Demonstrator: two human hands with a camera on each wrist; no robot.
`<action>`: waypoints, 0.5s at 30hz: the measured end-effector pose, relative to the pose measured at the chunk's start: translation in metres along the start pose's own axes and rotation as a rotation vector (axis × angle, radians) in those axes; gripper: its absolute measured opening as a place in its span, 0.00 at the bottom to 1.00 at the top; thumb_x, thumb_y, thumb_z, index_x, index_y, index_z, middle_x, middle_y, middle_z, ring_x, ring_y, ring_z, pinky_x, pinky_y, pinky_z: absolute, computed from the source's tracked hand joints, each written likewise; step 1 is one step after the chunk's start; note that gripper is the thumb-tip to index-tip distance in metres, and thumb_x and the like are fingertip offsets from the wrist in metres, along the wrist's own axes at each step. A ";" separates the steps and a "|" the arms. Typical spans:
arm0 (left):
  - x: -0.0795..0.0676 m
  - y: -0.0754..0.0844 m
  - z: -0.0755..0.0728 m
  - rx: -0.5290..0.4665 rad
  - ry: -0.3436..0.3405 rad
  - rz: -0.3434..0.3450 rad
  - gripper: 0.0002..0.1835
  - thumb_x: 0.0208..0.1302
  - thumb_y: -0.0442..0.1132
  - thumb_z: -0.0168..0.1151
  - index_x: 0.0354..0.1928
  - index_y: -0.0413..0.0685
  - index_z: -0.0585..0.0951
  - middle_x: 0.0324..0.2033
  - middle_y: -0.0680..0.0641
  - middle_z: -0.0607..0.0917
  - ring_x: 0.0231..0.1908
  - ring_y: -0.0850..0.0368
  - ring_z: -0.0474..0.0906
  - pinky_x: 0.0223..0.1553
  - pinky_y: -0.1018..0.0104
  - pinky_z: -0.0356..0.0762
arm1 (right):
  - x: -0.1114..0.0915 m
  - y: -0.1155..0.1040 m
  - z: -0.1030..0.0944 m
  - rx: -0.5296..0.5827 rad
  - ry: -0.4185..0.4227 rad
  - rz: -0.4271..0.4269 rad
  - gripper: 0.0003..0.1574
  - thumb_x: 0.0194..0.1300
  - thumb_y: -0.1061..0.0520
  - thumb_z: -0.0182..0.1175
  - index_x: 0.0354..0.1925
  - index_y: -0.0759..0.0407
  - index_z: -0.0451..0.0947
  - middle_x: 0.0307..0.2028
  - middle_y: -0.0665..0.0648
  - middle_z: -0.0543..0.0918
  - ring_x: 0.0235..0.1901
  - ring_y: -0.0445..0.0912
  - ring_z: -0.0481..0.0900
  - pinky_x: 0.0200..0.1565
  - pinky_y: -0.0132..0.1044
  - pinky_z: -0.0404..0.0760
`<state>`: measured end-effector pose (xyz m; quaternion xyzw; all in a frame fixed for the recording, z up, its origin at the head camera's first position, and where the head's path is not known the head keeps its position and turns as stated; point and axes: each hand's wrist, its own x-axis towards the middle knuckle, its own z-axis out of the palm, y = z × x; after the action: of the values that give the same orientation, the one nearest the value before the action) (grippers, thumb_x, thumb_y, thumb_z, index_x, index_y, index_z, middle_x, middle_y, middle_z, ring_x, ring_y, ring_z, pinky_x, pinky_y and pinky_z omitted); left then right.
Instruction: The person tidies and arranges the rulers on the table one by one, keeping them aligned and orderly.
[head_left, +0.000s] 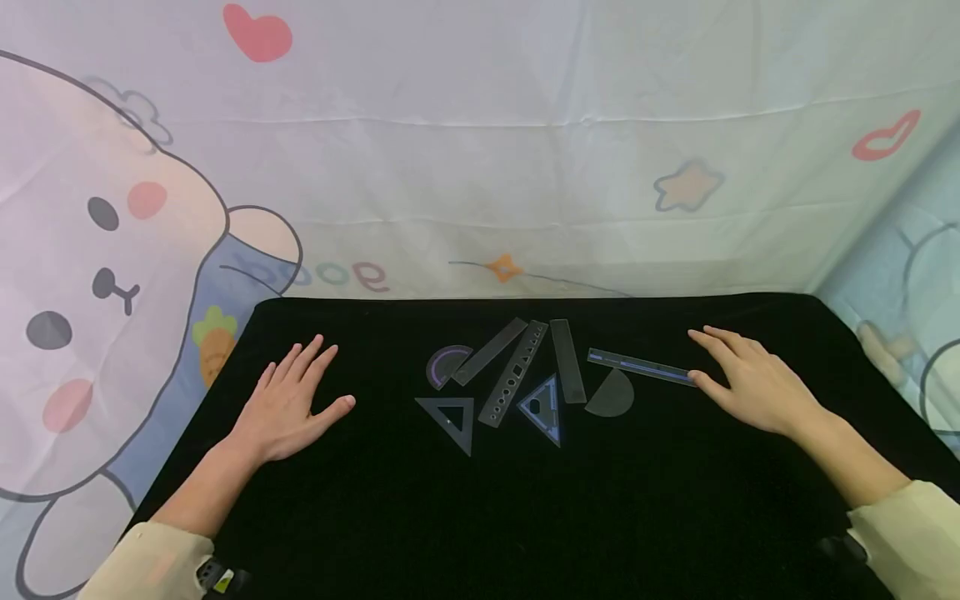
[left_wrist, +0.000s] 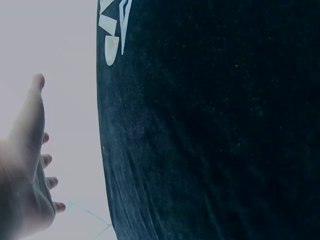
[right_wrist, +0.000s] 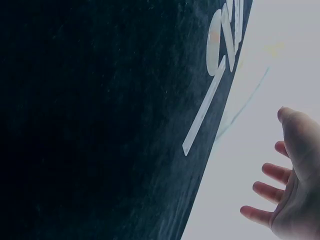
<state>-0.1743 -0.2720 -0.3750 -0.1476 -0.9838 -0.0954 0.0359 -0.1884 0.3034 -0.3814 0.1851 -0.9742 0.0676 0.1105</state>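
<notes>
Flat translucent rulers (head_left: 525, 379) on black cloth (head_left: 480, 517)

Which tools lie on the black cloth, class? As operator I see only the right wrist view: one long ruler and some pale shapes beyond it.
Observer: The head view shows eight pieces, among them two triangles: a hollow set square and a blue-edged set square.
Operator: Where is the left hand?
Observer: The left hand lies flat on the black cloth, fingers spread, left of the pieces, holding nothing.
Operator: Does the right hand hold that ruler?
Observer: No. The right hand lies open, its thumb tip at the end of the blue-striped ruler.
</notes>
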 end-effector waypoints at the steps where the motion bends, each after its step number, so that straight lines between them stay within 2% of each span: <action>1: 0.000 0.000 0.001 -0.007 0.002 -0.001 0.42 0.62 0.65 0.45 0.70 0.50 0.52 0.71 0.41 0.47 0.68 0.37 0.43 0.64 0.35 0.42 | 0.000 -0.002 0.000 0.006 0.002 0.005 0.36 0.65 0.43 0.51 0.65 0.60 0.59 0.61 0.70 0.64 0.56 0.68 0.64 0.46 0.64 0.70; 7: 0.001 0.000 0.003 -0.070 0.005 -0.002 0.40 0.63 0.63 0.45 0.70 0.48 0.52 0.71 0.39 0.48 0.68 0.35 0.44 0.63 0.35 0.45 | 0.005 -0.007 0.002 0.046 -0.004 0.017 0.33 0.66 0.47 0.52 0.64 0.62 0.61 0.59 0.72 0.66 0.54 0.68 0.66 0.50 0.64 0.68; 15: 0.005 0.001 0.011 -0.151 0.065 -0.010 0.38 0.64 0.61 0.47 0.69 0.47 0.55 0.70 0.38 0.51 0.66 0.35 0.49 0.62 0.36 0.50 | 0.015 -0.014 0.009 0.068 -0.019 0.040 0.32 0.65 0.50 0.54 0.63 0.61 0.62 0.56 0.71 0.68 0.52 0.66 0.69 0.45 0.61 0.72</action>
<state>-0.1789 -0.2679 -0.3847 -0.1418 -0.9729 -0.1740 0.0559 -0.1985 0.2840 -0.3856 0.1700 -0.9758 0.1010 0.0935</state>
